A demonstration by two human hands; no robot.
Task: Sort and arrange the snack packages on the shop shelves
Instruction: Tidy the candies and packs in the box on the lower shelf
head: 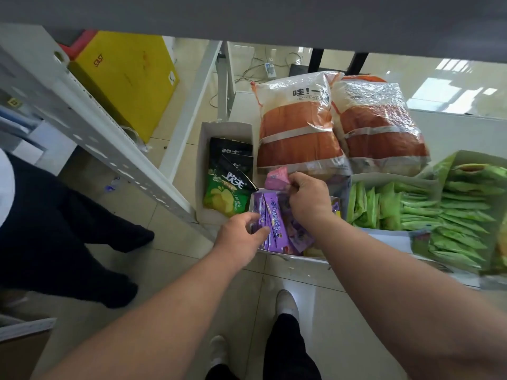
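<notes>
Here, both hands work inside the white box (pixel 295 256) of purple packets (pixel 271 219), which sits on the shelf between the box of green-and-black chip bags (pixel 229 185) and the tray of green packets (pixel 389 204). The left hand (pixel 238 237) curls its fingers (pixel 260 231) round the near-left packets. The right hand (pixel 308 197), at the box's far side, pinches a pink packet (pixel 275 178). The purple packets' long axes run from the box's far-left to its near-right, directly under both hands; the left hand seems better placed to straighten them.
</notes>
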